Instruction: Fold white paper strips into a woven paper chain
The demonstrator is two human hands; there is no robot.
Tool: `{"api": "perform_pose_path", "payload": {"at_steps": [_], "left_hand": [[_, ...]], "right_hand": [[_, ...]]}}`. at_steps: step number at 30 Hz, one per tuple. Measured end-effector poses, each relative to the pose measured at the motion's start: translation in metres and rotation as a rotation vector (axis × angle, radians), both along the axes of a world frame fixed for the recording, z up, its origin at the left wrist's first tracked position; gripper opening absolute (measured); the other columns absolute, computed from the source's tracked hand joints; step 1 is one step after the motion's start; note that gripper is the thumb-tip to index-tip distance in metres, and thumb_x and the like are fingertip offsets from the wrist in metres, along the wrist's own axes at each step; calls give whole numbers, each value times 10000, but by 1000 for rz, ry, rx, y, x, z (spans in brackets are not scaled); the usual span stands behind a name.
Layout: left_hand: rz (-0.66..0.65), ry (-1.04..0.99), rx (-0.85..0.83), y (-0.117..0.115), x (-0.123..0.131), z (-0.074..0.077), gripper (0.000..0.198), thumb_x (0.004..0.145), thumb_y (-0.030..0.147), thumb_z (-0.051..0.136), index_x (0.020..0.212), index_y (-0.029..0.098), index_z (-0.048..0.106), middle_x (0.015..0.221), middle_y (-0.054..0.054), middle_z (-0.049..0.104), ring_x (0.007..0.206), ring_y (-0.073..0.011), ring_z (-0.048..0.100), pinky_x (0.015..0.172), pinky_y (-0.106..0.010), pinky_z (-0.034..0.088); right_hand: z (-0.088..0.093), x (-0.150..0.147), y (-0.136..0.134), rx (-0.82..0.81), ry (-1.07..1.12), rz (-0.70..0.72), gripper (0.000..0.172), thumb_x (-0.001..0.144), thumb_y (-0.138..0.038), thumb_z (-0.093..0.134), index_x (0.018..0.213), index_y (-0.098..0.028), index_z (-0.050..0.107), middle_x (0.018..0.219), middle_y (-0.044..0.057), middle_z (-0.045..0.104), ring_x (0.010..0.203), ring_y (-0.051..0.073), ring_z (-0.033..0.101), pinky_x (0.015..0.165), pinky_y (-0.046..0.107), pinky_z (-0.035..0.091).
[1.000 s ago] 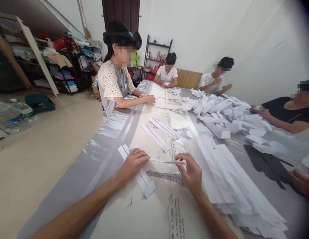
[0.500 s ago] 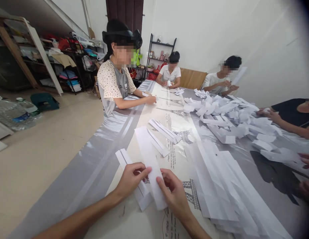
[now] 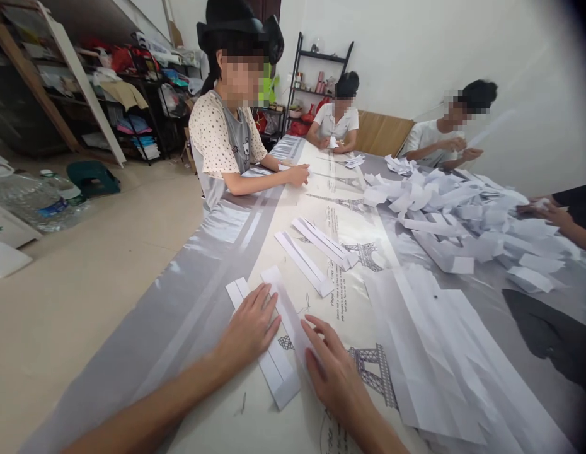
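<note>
A white paper strip (image 3: 292, 315) lies on the printed tablecloth between my hands. My left hand (image 3: 251, 320) rests flat with its fingers stretched out, touching the strip's left edge. Along the right edge, the fingertips of my right hand (image 3: 334, 360) touch the strip, thumb and fingers apart. A folded strip with a dark line (image 3: 278, 371) runs partly beneath my left hand. Farther up the table lie two more folded strips, a nearer one (image 3: 302, 265) and a farther one (image 3: 324, 242).
Large white paper sheets (image 3: 435, 359) lie overlapped at my right. Beyond them spreads a heap of curled paper pieces (image 3: 430, 202). One person (image 3: 236, 139) sits at the left table edge; others sit at the far end and right. A black cloth-like thing (image 3: 548, 334) lies far right.
The paper strip has come down flat on the tablecloth. My left hand has gone from pinching it to lying flat; my right fingers have loosened. The camera view has shifted.
</note>
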State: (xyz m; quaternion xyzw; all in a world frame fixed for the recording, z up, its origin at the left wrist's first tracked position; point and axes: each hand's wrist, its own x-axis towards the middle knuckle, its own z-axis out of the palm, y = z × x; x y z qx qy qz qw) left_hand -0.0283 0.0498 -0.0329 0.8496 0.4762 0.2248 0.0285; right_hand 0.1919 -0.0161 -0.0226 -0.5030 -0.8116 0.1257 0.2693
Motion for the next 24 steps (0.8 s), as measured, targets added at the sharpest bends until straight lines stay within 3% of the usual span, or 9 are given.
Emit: {"api": "perform_pose_path", "payload": {"at_steps": [4,8,11,16,19,24], "left_hand": [[-23,-19,-28,1,-1,0,398,1028,319,436,1357,119,537,1491,-200,487,1408,-338,439,1134,-521,420],[-37,-7,-46,2,-4,4,396,1022,314,451,1357,121,537,1477,-200,502,1390,-341,458,1124,-518,437],[-67,-24,-40,4,-7,6,385,1019,316,456,1343,131,551,1463,-198,521,1385,-340,471,1124,-522,443],[-173,-25,-59,6,-10,11,335,1006,287,488,1303,155,568,1465,-164,538,1418,-323,444,1143,-502,443],[-220,-16,-89,6,-9,15,299,1002,266,497,1276,158,554,1457,-163,539,1427,-316,433,1153,-498,439],[-133,-152,-107,4,-6,15,434,962,245,533,1377,177,427,1419,-174,518,1334,-301,522,1037,-454,534]], "right_hand": [[2,-2,-3,-47,-21,183,565,999,-137,425,1555,-228,371,1573,127,443,1439,277,441,1126,476,475],[7,-3,-8,-167,58,156,630,1034,-190,411,1624,-238,195,1691,103,166,1528,276,265,1171,453,423],[13,4,-8,-292,151,119,691,1037,-301,491,1633,-269,143,1650,94,304,1494,277,347,1167,473,426],[14,13,-3,-377,186,181,487,1068,-355,424,1553,-326,394,1596,52,418,1465,296,402,1162,527,418],[6,6,-2,-285,107,185,482,1055,-283,433,1537,-287,423,1583,64,441,1463,276,411,1174,490,423],[0,-5,-1,-92,-29,240,546,1008,-151,446,1547,-224,396,1636,82,342,1500,279,340,1200,469,407]]}}
